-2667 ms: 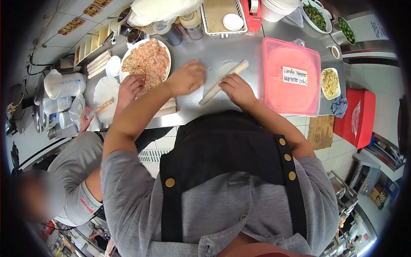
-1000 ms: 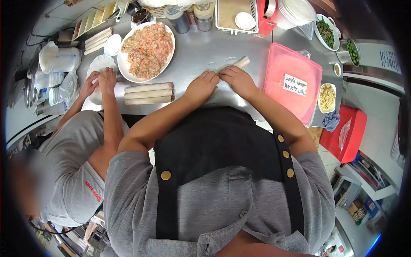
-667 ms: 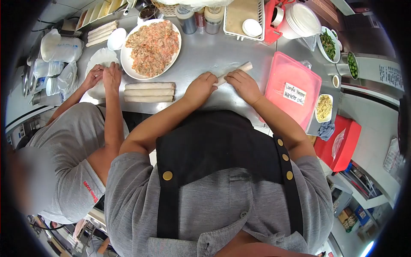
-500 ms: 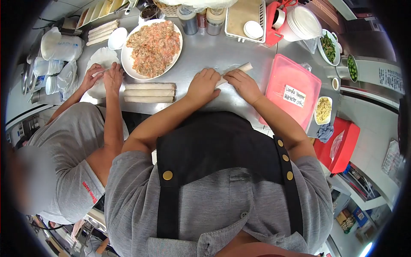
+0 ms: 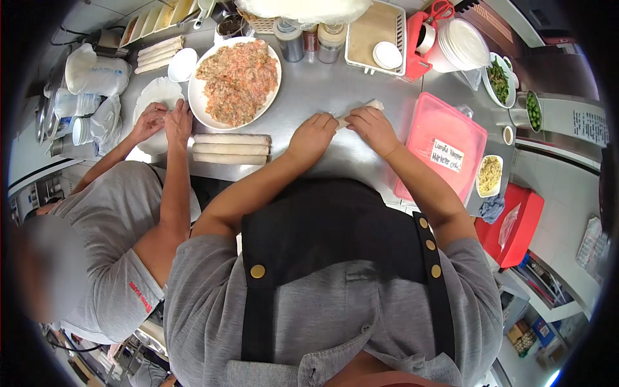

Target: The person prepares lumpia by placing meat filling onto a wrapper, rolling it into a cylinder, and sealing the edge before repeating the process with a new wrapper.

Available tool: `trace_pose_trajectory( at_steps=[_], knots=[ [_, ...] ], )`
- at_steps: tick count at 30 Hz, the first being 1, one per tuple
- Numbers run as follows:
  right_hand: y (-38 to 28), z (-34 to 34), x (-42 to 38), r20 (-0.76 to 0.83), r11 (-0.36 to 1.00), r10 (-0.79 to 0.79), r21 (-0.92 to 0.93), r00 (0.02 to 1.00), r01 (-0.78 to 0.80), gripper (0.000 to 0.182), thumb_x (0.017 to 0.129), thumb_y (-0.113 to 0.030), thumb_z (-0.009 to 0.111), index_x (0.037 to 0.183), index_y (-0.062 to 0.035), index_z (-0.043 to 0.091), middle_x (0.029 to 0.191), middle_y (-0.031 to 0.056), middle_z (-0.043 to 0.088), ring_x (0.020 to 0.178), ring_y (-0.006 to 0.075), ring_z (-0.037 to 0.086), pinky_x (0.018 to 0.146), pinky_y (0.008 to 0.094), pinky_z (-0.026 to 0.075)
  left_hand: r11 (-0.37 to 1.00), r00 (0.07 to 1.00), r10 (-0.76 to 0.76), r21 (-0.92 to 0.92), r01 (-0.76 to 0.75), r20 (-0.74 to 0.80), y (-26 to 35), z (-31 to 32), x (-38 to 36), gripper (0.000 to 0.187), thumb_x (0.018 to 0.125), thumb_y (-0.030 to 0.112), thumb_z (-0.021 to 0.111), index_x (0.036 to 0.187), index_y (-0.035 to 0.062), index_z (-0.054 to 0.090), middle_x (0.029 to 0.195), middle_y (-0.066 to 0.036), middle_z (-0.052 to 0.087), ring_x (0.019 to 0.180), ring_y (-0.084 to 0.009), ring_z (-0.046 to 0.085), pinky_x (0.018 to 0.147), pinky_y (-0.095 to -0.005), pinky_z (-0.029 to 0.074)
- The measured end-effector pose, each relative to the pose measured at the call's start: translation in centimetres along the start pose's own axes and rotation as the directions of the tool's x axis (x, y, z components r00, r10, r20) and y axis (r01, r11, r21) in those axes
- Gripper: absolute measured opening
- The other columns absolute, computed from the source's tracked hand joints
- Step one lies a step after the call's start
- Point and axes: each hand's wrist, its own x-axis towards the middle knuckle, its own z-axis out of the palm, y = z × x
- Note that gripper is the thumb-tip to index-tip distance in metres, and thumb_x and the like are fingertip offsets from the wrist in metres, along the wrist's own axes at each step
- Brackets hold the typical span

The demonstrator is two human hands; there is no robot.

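A thin, pale lumpia roll [image 5: 374,104] lies on the steel counter in front of me, its far right end poking out past my fingers. My left hand [image 5: 314,135] presses its curled fingertips on the roll's left end. The fingers of my right hand [image 5: 372,129] bend over the middle of the roll. Most of the roll is hidden under both hands. To the left of my left hand, several finished lumpia rolls [image 5: 231,149] lie side by side. Behind them is a white plate [image 5: 278,85] heaped with orange-brown ground filling [image 5: 237,80].
A co-worker's hands [image 5: 166,120] handle a round wrapper [image 5: 147,103] at the left. Right of me stands a pink lidded container [image 5: 442,122] with a handwritten label. Sauce bottles [image 5: 330,44], a white basket [image 5: 376,32] and a bowl of greens [image 5: 500,80] line the back.
The whole view has shifted slightly down and right. My fingers have moved a little along the roll, and less of its right end shows. The co-worker's hands stay over the wrapper.
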Motion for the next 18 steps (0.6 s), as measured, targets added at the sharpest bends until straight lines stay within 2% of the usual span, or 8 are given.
trace_pose_trajectory(
  at_steps=[3, 5, 8, 11, 13, 14, 16, 18],
  knots=[
    [0.7, -0.2, 0.6, 0.031, 0.999, -0.028, -0.015, 0.999, 0.028, 0.034, 0.085, -0.018, 0.072, 0.118, -0.0114, 0.069, 0.119, 0.0026, 0.065, 0.115, 0.0248, 0.06, 0.104, 0.0401, 0.049, 0.998, 0.999, -0.048, -0.047, 0.048, 0.0, 0.0, -0.5, 0.3, 0.026, 0.084, 0.012, 0.07, 0.108, 0.0048, 0.064, 0.108, -0.012, 0.065, 0.103, -0.0307, 0.064, 0.092, -0.0415, 0.053],
    [0.9, -0.4, 1.0, 0.054, 0.999, -0.04, -0.012, 0.998, 0.041, 0.034, 0.085, -0.017, 0.072, 0.119, -0.0117, 0.069, 0.12, 0.0024, 0.066, 0.115, 0.0247, 0.06, 0.107, 0.0403, 0.048, 0.986, 0.989, -0.141, -0.084, 0.144, 0.031, 0.1, -1.0, 0.3, 0.035, 0.08, 0.013, 0.074, 0.113, 0.0056, 0.063, 0.111, -0.012, 0.064, 0.106, -0.031, 0.063, 0.093, -0.0433, 0.052],
    [1.8, -0.2, 2.1, 0.089, 0.997, -0.074, -0.029, 0.993, 0.077, 0.035, 0.087, -0.017, 0.071, 0.121, -0.0117, 0.068, 0.122, 0.003, 0.066, 0.118, 0.0246, 0.06, 0.113, 0.0416, 0.046, 0.977, 0.981, -0.195, -0.079, 0.196, 0.013, 0.4, -2.4, 0.1, 0.044, 0.078, 0.014, 0.075, 0.12, 0.0069, 0.062, 0.114, -0.013, 0.063, 0.108, -0.032, 0.061, 0.093, -0.0445, 0.052],
    [2.6, 0.1, 3.0, 0.173, 0.996, -0.034, 0.083, 0.984, 0.02, 0.036, 0.088, -0.016, 0.071, 0.124, -0.0115, 0.068, 0.124, 0.0046, 0.066, 0.122, 0.0256, 0.059, 0.119, 0.046, 0.041, 0.961, 0.96, -0.272, -0.039, 0.275, 0.068, -0.4, -2.6, -0.8, 0.051, 0.08, 0.015, 0.077, 0.126, 0.0063, 0.059, 0.119, -0.014, 0.062, 0.112, -0.0353, 0.059, 0.095, -0.0463, 0.05],
    [2.3, 0.5, 3.7, 0.027, 0.992, 0.099, 0.07, 0.995, -0.101, 0.041, 0.089, -0.014, 0.071, 0.129, -0.0123, 0.066, 0.129, 0.0062, 0.065, 0.126, 0.0275, 0.058, 0.119, 0.0491, 0.04, 0.96, 0.959, -0.28, -0.015, 0.281, 0.046, -1.2, -2.0, -1.2, 0.051, 0.08, 0.013, 0.076, 0.127, 0.0064, 0.059, 0.118, -0.015, 0.062, 0.11, -0.0361, 0.059, 0.095, -0.0464, 0.05],
    [1.9, 0.8, 4.0, 0.029, 0.993, 0.096, 0.071, 0.995, -0.098, 0.041, 0.089, -0.014, 0.071, 0.129, -0.0123, 0.066, 0.129, 0.0062, 0.065, 0.126, 0.0275, 0.058, 0.119, 0.0491, 0.04, 0.958, 0.958, -0.286, 0.011, 0.286, 0.024, -1.6, -1.7, -1.3, 0.051, 0.08, 0.012, 0.075, 0.128, 0.0065, 0.059, 0.116, -0.016, 0.063, 0.108, -0.0369, 0.059, 0.094, -0.0465, 0.05],
    [0.9, 1.0, 4.7, -0.084, 0.972, 0.234, 0.051, 0.969, -0.23, 0.051, 0.087, -0.019, 0.075, 0.135, -0.0119, 0.061, 0.134, 0.0066, 0.063, 0.129, 0.0279, 0.057, 0.121, 0.0523, 0.035, 0.953, 0.953, -0.302, 0.024, 0.301, 0.014, -1.8, -2.0, -0.8, 0.052, 0.079, 0.011, 0.074, 0.128, 0.0063, 0.058, 0.113, -0.016, 0.065, 0.106, -0.0372, 0.061, 0.093, -0.0468, 0.051],
    [-0.3, 0.6, 5.1, -0.031, 0.987, 0.148, 0.066, 0.989, -0.145, 0.057, 0.085, -0.022, 0.077, 0.138, -0.0115, 0.059, 0.135, 0.0068, 0.062, 0.129, 0.0273, 0.057, 0.121, 0.0531, 0.034, 0.948, 0.948, -0.317, 0.042, 0.316, 0.002, -1.8, -2.5, -0.3, 0.054, 0.078, 0.009, 0.073, 0.129, 0.0061, 0.056, 0.11, -0.016, 0.067, 0.104, -0.0376, 0.064, 0.091, -0.0471, 0.052]
  ],
)
